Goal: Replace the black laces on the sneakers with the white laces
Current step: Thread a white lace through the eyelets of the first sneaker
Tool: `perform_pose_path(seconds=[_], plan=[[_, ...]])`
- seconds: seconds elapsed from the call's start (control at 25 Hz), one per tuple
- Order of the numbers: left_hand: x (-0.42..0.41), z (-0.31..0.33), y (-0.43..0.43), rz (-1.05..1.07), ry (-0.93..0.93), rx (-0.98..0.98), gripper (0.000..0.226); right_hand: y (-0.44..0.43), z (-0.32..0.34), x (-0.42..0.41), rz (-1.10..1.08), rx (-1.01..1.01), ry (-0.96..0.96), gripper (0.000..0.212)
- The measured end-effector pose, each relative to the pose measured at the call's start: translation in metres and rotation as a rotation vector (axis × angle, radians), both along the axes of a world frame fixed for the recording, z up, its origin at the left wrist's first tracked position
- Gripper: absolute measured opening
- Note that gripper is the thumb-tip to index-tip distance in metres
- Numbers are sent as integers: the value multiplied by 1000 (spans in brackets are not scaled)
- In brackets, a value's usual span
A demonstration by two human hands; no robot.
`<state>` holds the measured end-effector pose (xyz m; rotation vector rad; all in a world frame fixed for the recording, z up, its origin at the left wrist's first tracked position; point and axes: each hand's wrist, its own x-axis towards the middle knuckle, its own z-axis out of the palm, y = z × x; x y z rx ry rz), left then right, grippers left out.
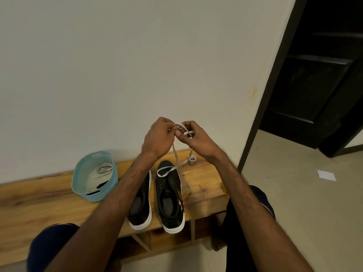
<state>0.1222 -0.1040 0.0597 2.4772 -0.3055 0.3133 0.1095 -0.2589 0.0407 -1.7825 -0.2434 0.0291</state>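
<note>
Both hands are pinched shut on the same white lace (174, 154), held up in front of the wall at about 12 o'clock from the shoes. The left hand (158, 137) grips one part of the lace between thumb and fingers, knuckles toward the camera; the right hand (193, 139) holds the other part just beside it, the fingertips of the two hands nearly touching. A short loop of lace arches between them.

From the hands two strands drop down to the right sneaker (170, 195), which stands on the wooden bench (39, 201) with its toe toward the wall. The lace passes through eyelets near the toe and forms a flat loop across the front of the shoe. More of the white lace lies coiled on the bench at about 1 o'clock from that toe.

The left sneaker (141, 205) stands just beside the right one, at its 9 o'clock, partly hidden by the left forearm; whether it carries any lace cannot be told.

At 9 o'clock from the shoes, well apart, a light blue basket (110, 185) sits on the bench. Inside it lie a bundled pale lace (104, 168) and a bit of black lace (102, 185).
</note>
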Motion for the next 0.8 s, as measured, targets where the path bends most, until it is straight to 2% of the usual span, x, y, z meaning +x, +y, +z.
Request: perform_pose_path(seconds=[0.08, 0.12, 0.2, 0.24, 0.32, 0.36, 0.4, 0.44, 0.52, 0.56, 0.6, 0.64, 0.72, 0.8], plan=[[-3, 10, -2, 18, -33, -82, 33, 8, 0, -4, 96, 83, 53, 32], [-3, 17, -3, 23, -14, -232, 36, 9, -3, -6, 156, 137, 62, 27], [0, 34, 5, 109, 130, -643, 40, 6, -15, -9, 221, 171, 62, 32], [3, 38, 16, 194, 210, -786, 39, 3, -23, -10, 232, 157, 76, 35], [8, 27, 46, 369, 332, -890, 33, -4, -43, -11, 228, 89, 112, 35], [7, 16, 61, 426, 359, -854, 29, -7, -52, -11, 213, 37, 116, 36], [4, 4, 73, 446, 353, -680, 29, -9, -58, -11, 196, -15, 114, 36], [0, -9, 81, 392, 342, -424, 35, -9, -62, -12, 184, -64, 105, 36], [-10, -30, 79, 96, 403, 4, 57, -5, -60, -12, 193, -155, 80, 35], [-14, -34, 69, -58, 419, 142, 66, -1, -55, -12, 218, -190, 73, 35], [-18, -37, 56, -166, 398, 269, 68, 4, -48, -12, 258, -204, 72, 35], [-21, -37, 43, -232, 351, 390, 59, 7, -42, -11, 298, -205, 74, 36], [-22, -33, 31, -252, 270, 499, 27, 7, -31, -8, 338, -224, 73, 40], [-18, -29, 44, -211, 192, 477, 33, -6, -26, -5, 337, -252, 90, 41]])
